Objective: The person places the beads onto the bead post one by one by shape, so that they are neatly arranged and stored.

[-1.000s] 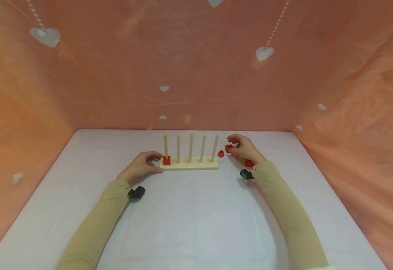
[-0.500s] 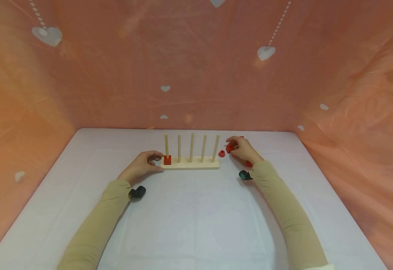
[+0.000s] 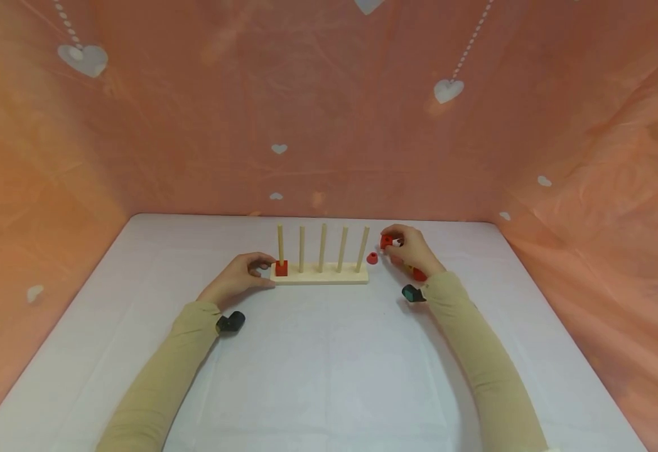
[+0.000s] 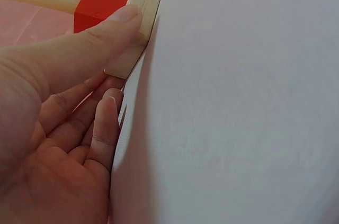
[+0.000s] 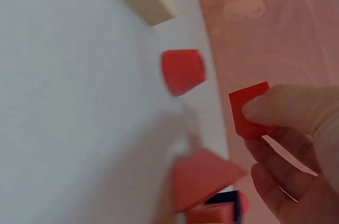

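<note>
A pale wooden peg stand (image 3: 320, 277) with several upright pegs stands on the table, a red cube (image 3: 281, 269) around the foot of its leftmost peg. My left hand (image 3: 241, 274) grips the stand's left end; in the left wrist view the thumb (image 4: 114, 25) lies along the base, with fingers at the end. To the right of the stand, my right hand (image 3: 410, 248) pinches a small red block (image 5: 243, 110) between thumb and fingers, held above the table. The fingers partly cover this block.
A red cone-shaped piece (image 3: 372, 258) stands between the stand and my right hand. Under that hand lie more pieces, among them a red wedge-like one (image 5: 206, 176) and a dark blue one (image 5: 225, 198). An orange cloth (image 3: 329, 125) hangs behind the white table (image 3: 329, 376).
My right hand has closed its fingers on the red block and raised it a little from the table. The left hand stays at the stand's end.
</note>
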Available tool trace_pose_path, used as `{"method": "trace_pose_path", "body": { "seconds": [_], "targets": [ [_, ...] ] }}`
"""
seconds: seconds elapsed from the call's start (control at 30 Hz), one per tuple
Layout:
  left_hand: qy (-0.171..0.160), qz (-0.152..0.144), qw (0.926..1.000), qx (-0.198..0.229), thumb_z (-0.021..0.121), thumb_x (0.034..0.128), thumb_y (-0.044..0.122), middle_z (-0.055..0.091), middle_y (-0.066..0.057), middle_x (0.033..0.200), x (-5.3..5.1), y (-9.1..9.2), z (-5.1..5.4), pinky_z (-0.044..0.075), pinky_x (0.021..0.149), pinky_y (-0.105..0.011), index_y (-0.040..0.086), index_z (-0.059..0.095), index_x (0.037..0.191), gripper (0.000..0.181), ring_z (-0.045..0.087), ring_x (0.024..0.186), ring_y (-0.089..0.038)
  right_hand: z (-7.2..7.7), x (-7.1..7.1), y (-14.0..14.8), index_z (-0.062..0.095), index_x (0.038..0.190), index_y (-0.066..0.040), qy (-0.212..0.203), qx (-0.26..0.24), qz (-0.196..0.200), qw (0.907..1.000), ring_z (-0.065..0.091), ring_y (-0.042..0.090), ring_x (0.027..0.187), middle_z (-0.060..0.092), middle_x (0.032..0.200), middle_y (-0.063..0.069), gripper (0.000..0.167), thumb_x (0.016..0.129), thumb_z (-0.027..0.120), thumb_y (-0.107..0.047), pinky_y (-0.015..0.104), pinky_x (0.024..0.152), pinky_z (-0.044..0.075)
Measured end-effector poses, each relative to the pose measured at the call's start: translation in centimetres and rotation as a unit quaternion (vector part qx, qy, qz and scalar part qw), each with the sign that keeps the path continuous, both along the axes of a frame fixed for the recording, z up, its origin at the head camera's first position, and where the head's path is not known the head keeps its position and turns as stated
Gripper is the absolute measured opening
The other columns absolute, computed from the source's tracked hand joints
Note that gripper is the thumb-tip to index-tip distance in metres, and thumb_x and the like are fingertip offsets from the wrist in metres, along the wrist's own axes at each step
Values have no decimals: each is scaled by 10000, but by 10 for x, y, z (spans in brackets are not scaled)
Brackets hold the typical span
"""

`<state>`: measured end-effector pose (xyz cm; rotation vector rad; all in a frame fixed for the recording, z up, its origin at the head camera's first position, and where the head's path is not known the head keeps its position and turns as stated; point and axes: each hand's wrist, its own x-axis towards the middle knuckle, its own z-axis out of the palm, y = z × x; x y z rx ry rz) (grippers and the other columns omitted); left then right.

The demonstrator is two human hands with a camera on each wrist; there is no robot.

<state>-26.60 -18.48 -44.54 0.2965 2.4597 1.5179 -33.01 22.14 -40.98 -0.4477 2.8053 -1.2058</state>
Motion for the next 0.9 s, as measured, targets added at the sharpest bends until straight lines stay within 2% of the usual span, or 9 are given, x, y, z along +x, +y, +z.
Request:
{"method": "trace_pose_path", "body": {
  "seconds": [0.13, 0.3, 0.4, 0.53, 0.7, 0.9],
  "targets": [
    [-23, 6, 10000, 36, 835, 744, 167, 569, -104, 1210, 0, 0, -1, 414, 908, -384, 71, 569, 1267, 594, 534, 1017, -259, 14, 6, 0, 569, 1253, -20, 247, -254, 3, 9994, 521, 336, 1085, 574, 1203, 144, 381, 885, 657, -60, 465, 945, 432],
    [50, -35, 10000, -26, 835, 746, 185, 576, -102, 1198, -1, 0, 0, 415, 905, -384, 72, 573, 1263, 591, 536, 1011, -255, 37, 11, -2, 555, 1258, 24, 867, -700, 222, 9935, 547, 338, 1067, 578, 1180, 178, 387, 888, 659, -29, 459, 921, 449],
    [53, -38, 10000, -32, 836, 744, 183, 577, -101, 1195, -1, 0, 0, 417, 902, -385, 73, 575, 1260, 589, 535, 1010, -257, 52, 16, -7, 552, 1263, 28, 1200, -929, 271, 9880, 560, 320, 1038, 577, 1188, 177, 393, 888, 659, -21, 394, 897, 466],
    [62, -39, 10000, -44, 836, 744, 181, 575, -102, 1197, -1, 0, 0, 416, 902, -386, 74, 576, 1260, 588, 531, 1015, -261, 71, 22, -17, 547, 1257, 23, 1404, -1365, 185, 9805, 564, 285, 978, 573, 1191, 168, 398, 883, 669, -30, 254, 846, 476],
    [80, -20, 9999, -62, 836, 744, 183, 572, -101, 1199, -1, -1, -1, 409, 893, -378, 80, 579, 1256, 582, 521, 1009, -262, 89, 33, -36, 561, 1210, 28, 1556, -2082, 181, 9655, 564, 228, 958, 586, 1163, 152, 374, 861, 691, -13, 220, 835, 475],
    [40, -4, 10000, -39, 834, 746, 176, 566, -103, 1205, 0, -1, -1, 413, 886, -369, 75, 572, 1266, 590, 519, 1007, -258, 105, 45, -68, 583, 1172, 75, 1855, -2622, 677, 9446, 577, 206, 975, 606, 1112, 167, 346, 839, 678, 68, 254, 822, 479]
  ]
}}
